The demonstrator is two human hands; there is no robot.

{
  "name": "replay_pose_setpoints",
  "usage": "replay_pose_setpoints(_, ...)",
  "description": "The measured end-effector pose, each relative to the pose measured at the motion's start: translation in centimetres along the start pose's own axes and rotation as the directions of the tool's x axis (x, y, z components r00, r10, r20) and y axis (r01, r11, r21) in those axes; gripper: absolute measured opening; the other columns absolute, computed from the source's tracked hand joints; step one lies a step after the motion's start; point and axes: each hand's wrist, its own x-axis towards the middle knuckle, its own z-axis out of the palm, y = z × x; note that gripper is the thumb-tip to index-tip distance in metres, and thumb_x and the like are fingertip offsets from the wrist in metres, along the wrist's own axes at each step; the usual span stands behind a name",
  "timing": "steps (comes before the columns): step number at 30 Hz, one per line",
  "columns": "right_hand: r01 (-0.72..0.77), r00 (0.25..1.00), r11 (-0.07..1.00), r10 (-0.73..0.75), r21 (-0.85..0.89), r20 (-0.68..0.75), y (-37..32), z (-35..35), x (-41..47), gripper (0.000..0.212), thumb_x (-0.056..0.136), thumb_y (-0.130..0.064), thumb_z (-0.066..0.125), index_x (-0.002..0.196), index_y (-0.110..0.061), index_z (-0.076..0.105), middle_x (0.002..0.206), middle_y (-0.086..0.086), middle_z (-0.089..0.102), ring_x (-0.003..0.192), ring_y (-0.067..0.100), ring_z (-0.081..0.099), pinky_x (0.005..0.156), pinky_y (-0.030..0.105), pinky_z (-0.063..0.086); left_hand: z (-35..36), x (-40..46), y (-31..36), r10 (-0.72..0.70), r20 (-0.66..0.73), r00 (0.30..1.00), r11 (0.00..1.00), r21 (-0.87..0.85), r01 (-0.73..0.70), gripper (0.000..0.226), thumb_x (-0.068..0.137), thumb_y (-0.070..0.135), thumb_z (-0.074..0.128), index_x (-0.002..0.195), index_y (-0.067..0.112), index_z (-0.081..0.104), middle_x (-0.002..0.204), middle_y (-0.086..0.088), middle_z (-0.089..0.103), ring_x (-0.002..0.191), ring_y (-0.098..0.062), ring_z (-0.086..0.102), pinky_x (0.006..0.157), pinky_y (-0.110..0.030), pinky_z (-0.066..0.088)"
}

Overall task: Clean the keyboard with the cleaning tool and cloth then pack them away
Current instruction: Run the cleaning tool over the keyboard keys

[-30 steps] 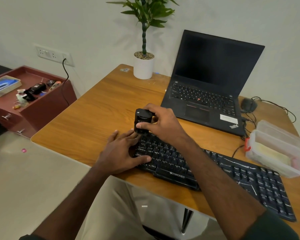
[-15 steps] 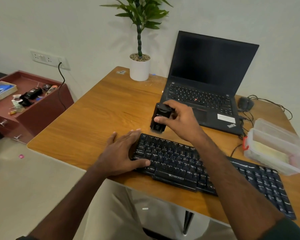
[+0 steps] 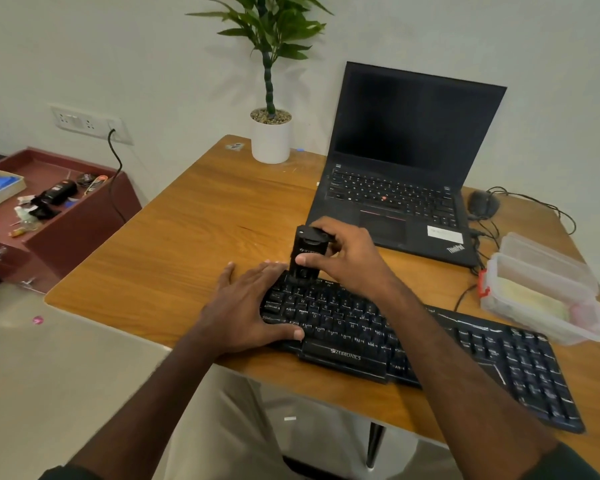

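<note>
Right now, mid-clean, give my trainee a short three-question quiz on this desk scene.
1. True or false: the laptop screen is lit.
2. Which of the hands grips the cleaning tool? A) left hand B) right hand C) neither
3. Fill in: the cleaning tool's lower end sits at the ____ end of the keyboard, by the person's own sides.

Key:
1. False, it is dark.
2. B; the left hand lies flat on the keyboard's end.
3. Left.
</note>
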Motion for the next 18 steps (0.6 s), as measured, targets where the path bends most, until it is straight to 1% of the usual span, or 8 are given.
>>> replay_pose_setpoints(2, -0.056, 0.998, 0.996, 0.055, -0.068, -0.008, 0.8, -1.2, -0.1, 0.034, 0.082, -0.038, 0.082, 0.109, -0.041, 0.061, 0.104, -0.014, 0.069, 0.088, 0.003, 0.064, 0.076, 0.026, 0.052, 0.0, 0.0, 0.0, -0.008, 0.002, 1.000, 1.000, -0.007, 0.008, 0.128, 0.054, 0.107, 0.028, 0.158, 0.033, 0.017, 0.164, 0.005, 0.028, 0.151, -0.004, 0.015, 0.124, -0.050, -0.005)
replay_pose_setpoints(4, -0.091, 0.995, 0.985, 0.085, -0.148, -0.048, 1.6, -2.4, -0.3, 0.037, 0.081, -0.040, 0.082, 0.112, -0.038, 0.062, 0.106, -0.011, 0.069, 0.091, 0.007, 0.062, 0.081, 0.031, 0.052, 0.0, 0.0, -0.1, -0.013, -0.002, 1.000, 1.000, -0.009, 0.013, 0.128, 0.054, 0.107, 0.029, 0.157, 0.033, 0.018, 0.163, 0.006, 0.028, 0.151, -0.004, 0.016, 0.123, -0.051, -0.005)
replay_pose_setpoints(5, -0.091, 0.994, 0.990, 0.082, -0.111, -0.078, 1.7, -2.5, -0.5, 0.035, 0.081, -0.039, 0.082, 0.111, -0.036, 0.063, 0.102, -0.012, 0.069, 0.088, 0.007, 0.061, 0.079, 0.031, 0.051, 0.1, -0.1, -0.2, -0.008, -0.012, 1.000, 1.000, -0.011, 0.008, 0.128, 0.054, 0.107, 0.030, 0.157, 0.033, 0.019, 0.163, 0.006, 0.029, 0.151, -0.004, 0.016, 0.124, -0.051, -0.004)
replay_pose_setpoints(8, -0.017, 0.992, 0.996, 0.028, 0.092, -0.124, 0.8, -1.1, -1.1, 0.026, 0.082, -0.031, 0.082, 0.103, -0.032, 0.066, 0.091, -0.016, 0.067, 0.078, 0.001, 0.058, 0.072, 0.020, 0.047, 0.2, 0.0, -0.2, 0.003, -0.042, 0.999, 0.999, -0.032, -0.005, 0.124, 0.057, 0.105, 0.034, 0.157, 0.032, 0.022, 0.162, 0.004, 0.033, 0.150, -0.005, 0.019, 0.124, -0.052, -0.003)
replay_pose_setpoints(10, 0.026, 0.995, 0.994, -0.016, 0.103, -0.097, 0.6, 0.4, -1.3, 0.025, 0.083, -0.030, 0.082, 0.103, -0.029, 0.066, 0.089, -0.013, 0.067, 0.077, 0.002, 0.059, 0.069, 0.018, 0.049, 0.2, 0.0, -0.2, 0.004, -0.047, 0.999, 1.000, -0.030, -0.005, 0.124, 0.058, 0.105, 0.033, 0.157, 0.031, 0.023, 0.161, 0.003, 0.034, 0.150, -0.006, 0.021, 0.124, -0.053, -0.002)
replay_pose_setpoints(13, 0.016, 0.993, 0.999, -0.013, 0.029, -0.116, 0.7, 0.8, -0.9, 0.028, 0.084, -0.035, 0.081, 0.106, -0.029, 0.065, 0.088, -0.012, 0.068, 0.077, 0.008, 0.061, 0.069, 0.027, 0.055, 0.2, 0.1, -0.1, -0.003, -0.037, 0.999, 1.000, -0.018, 0.002, 0.123, 0.059, 0.105, 0.034, 0.157, 0.031, 0.022, 0.162, 0.003, 0.033, 0.150, -0.005, 0.020, 0.124, -0.052, -0.002)
replay_pose_setpoints(16, 0.044, 0.985, 0.998, -0.034, 0.054, -0.170, 0.5, 0.5, -0.4, 0.027, 0.083, -0.035, 0.081, 0.104, -0.029, 0.065, 0.087, -0.012, 0.067, 0.073, 0.004, 0.059, 0.067, 0.022, 0.051, 0.3, 0.0, -0.1, 0.000, -0.050, 0.999, 1.000, -0.020, -0.001, 0.122, 0.060, 0.104, 0.034, 0.156, 0.030, 0.024, 0.161, 0.003, 0.034, 0.150, -0.005, 0.021, 0.124, -0.052, -0.002)
replay_pose_setpoints(18, 0.069, 0.988, 0.994, -0.057, 0.081, -0.144, 0.1, 1.0, -0.5, 0.026, 0.083, -0.034, 0.081, 0.103, -0.028, 0.065, 0.087, -0.011, 0.068, 0.073, 0.005, 0.059, 0.067, 0.023, 0.052, 0.3, 0.0, -0.1, 0.003, -0.061, 0.998, 1.000, -0.026, -0.004, 0.122, 0.061, 0.103, 0.034, 0.157, 0.028, 0.025, 0.161, 0.002, 0.034, 0.150, -0.007, 0.023, 0.124, -0.052, -0.002)
